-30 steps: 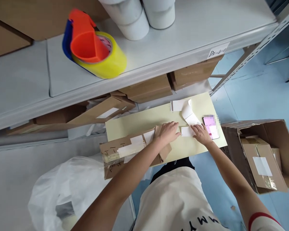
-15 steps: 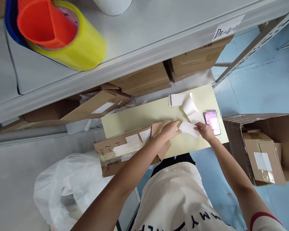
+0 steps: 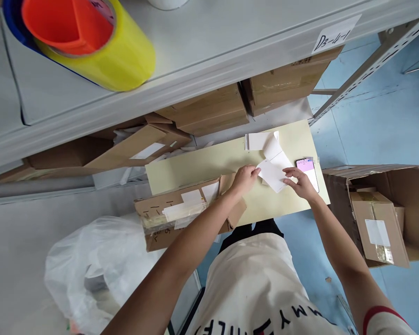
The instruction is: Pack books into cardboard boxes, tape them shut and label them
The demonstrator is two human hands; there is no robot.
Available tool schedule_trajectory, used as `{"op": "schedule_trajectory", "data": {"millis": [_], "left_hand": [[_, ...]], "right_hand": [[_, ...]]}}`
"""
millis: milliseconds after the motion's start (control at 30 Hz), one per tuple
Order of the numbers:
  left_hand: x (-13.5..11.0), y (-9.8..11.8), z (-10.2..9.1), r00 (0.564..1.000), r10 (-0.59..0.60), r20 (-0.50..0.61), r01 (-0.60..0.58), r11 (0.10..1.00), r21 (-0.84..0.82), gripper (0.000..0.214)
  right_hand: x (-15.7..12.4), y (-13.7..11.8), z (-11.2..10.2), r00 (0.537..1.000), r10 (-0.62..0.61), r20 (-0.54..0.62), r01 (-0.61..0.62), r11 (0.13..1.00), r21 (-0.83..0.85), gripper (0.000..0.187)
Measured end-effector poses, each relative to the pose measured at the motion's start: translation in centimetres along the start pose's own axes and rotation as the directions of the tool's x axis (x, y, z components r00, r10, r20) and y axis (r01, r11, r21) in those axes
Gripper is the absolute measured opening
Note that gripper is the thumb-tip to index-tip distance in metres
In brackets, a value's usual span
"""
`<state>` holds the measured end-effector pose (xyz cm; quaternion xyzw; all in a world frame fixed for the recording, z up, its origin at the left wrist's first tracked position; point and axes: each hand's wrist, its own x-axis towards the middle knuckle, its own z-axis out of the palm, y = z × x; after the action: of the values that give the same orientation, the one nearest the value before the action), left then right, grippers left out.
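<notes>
Left hand (image 3: 245, 179), white label (image 3: 273, 175), right hand (image 3: 300, 184) over a worktop (image 3: 192, 171)

A cardboard box (image 3: 174, 212) lies left of the left fingers, which pinch the label's left corner; the label reaches from there to the right fingers, parted at its opposite edge; a phone (image 3: 310, 174) lies just beyond them.
</notes>
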<state>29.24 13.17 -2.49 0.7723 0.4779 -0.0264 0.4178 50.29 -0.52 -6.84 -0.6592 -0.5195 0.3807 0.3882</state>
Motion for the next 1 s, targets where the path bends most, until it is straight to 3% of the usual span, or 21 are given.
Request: {"op": "schedule_trajectory", "data": {"millis": [100,167,267,333,567,800,1000], "left_hand": [[-0.6,0.5,-0.7,0.992,0.008,-0.126,0.008,0.992,0.125,0.028],[-1.2,1.3,-0.9,0.984,0.132,-0.122,-0.099,0.964,0.245,0.031],[-2.1,2.4,-0.6,0.927,0.340,0.157,-0.373,0.870,0.324,0.032],[-2.2,2.6,-0.2,0.882,0.371,0.290,-0.453,0.836,0.309,0.024],[-1.7,1.5,0.3,0.915,0.270,0.300,-0.353,0.895,0.271,0.030],[-1.8,1.9,0.6,0.937,0.185,0.296,-0.260,0.936,0.239,0.031],[-0.6,0.5,-0.9,0.976,0.074,0.204,-0.116,0.973,0.202,0.029]], "right_hand": [[-0.1,-0.3,0.0,0.996,-0.038,0.080,0.041,0.998,-0.038,0.040],[0.0,-0.8,0.2,0.988,-0.085,0.127,0.100,0.989,-0.112,0.040],[0.0,-1.6,0.9,0.969,-0.156,0.193,0.197,0.955,-0.220,0.038],[0.1,-1.9,1.3,0.958,-0.184,0.221,0.237,0.941,-0.242,0.036],[0.1,-1.6,1.4,0.946,-0.219,0.239,0.249,0.963,-0.102,0.033],[0.0,-2.0,1.7,0.952,-0.212,0.222,0.228,0.973,-0.047,0.027],[-1.1,0.1,0.7,0.972,-0.174,0.159,0.185,0.981,-0.056,0.027]]}}
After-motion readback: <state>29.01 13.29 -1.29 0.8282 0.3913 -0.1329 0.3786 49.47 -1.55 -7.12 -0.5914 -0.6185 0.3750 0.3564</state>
